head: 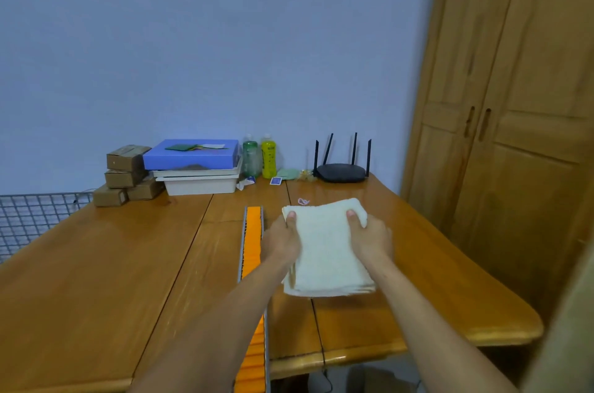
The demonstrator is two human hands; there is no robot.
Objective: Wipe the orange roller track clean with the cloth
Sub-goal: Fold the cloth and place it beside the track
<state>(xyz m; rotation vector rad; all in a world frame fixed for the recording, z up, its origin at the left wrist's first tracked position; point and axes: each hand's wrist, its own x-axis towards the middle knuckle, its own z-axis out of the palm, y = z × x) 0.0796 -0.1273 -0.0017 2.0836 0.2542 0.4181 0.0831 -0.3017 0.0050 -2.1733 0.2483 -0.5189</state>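
Note:
A long orange roller track in a grey metal frame runs along the wooden table from its middle toward me, past the near edge. A folded cream cloth is held up just right of the track. My left hand grips the cloth's left edge, thumb on top. On the right edge, my right hand grips it the same way. My left forearm crosses over the track's middle and hides that part.
At the table's back stand brown cardboard boxes, a blue box on white trays, two bottles, a black router and small items. A wire grid lies far left. A wooden wardrobe stands at right.

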